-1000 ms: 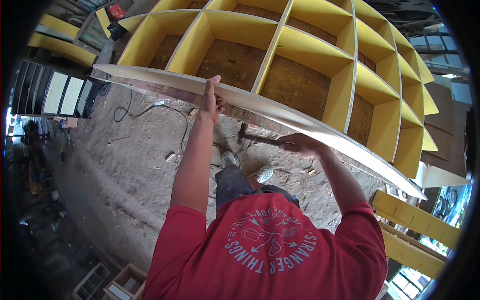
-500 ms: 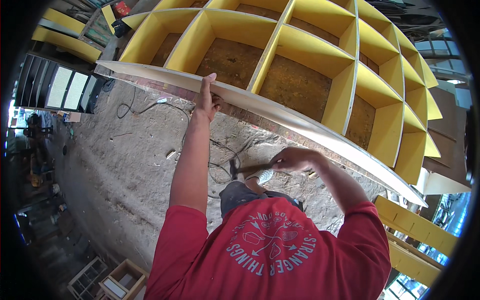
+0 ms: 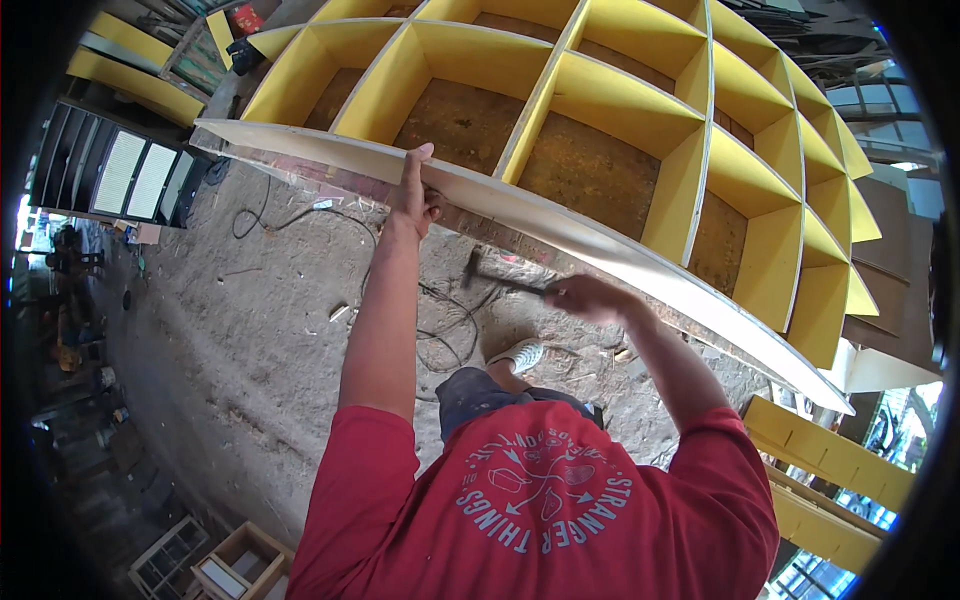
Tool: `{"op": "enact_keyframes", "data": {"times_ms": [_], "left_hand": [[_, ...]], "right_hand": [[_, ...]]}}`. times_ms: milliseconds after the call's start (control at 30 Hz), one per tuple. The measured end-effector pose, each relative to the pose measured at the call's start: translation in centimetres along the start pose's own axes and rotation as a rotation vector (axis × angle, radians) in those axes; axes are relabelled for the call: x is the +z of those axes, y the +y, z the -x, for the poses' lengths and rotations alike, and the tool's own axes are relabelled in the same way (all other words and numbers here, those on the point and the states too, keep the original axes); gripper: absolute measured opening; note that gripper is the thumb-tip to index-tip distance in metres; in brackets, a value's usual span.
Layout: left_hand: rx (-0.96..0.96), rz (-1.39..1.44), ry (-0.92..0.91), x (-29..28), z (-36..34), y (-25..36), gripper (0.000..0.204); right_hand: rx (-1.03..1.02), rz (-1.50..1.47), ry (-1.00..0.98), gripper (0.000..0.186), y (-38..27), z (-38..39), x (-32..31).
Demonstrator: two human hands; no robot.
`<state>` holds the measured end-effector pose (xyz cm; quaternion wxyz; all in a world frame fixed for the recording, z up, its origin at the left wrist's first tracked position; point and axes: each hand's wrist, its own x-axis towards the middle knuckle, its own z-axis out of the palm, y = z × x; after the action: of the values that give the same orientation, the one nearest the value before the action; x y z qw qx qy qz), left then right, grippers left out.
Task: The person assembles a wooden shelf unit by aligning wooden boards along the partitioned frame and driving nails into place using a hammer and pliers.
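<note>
My right hand (image 3: 588,299) is closed round the handle of a hammer (image 3: 510,284). Its dark head points left, below the lower edge of a long pale wooden panel (image 3: 570,228), apart from it. That panel runs along the near side of a large yellow grid-shaped wooden frame (image 3: 680,205). My left hand (image 3: 413,200) grips the panel left of its middle, one digit stretched up along its face and the other fingers curled near the lower edge. Whether a small item sits between those fingers cannot be seen.
A dark cable (image 3: 440,300) snakes over the dusty floor (image 3: 250,330) beneath the frame. Yellow boards (image 3: 830,450) lie at the right, and others at the upper left. A dark cabinet (image 3: 110,165) stands far left. An open wooden box (image 3: 245,560) is at the lower left.
My right hand has raised the hammer, its head moving up from near my leg toward the panel. My left hand stays in place on the panel.
</note>
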<state>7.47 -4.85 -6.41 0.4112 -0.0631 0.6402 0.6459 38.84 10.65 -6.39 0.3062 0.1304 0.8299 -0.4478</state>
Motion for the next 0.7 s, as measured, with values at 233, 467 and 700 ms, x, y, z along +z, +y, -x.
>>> {"op": "enact_keyframes", "data": {"times_ms": [233, 467, 700], "left_hand": [[-0.037, -0.017, -0.064, -0.1, 0.1, 0.1, 0.069], [-0.025, -0.038, -0.042, -0.6, -0.1, -0.3, 0.071], [-0.015, -0.03, -0.012, -0.5, 0.0, -0.3, 0.069]], "right_hand": [[-0.049, -0.136, 0.12, 0.039, 3.2, -0.3, -1.2], [-0.05, 0.014, -0.415, 0.038, 0.8, 0.8, 0.8], [-0.119, -0.055, -0.147, 0.042, 0.5, 1.5, 2.4]]}}
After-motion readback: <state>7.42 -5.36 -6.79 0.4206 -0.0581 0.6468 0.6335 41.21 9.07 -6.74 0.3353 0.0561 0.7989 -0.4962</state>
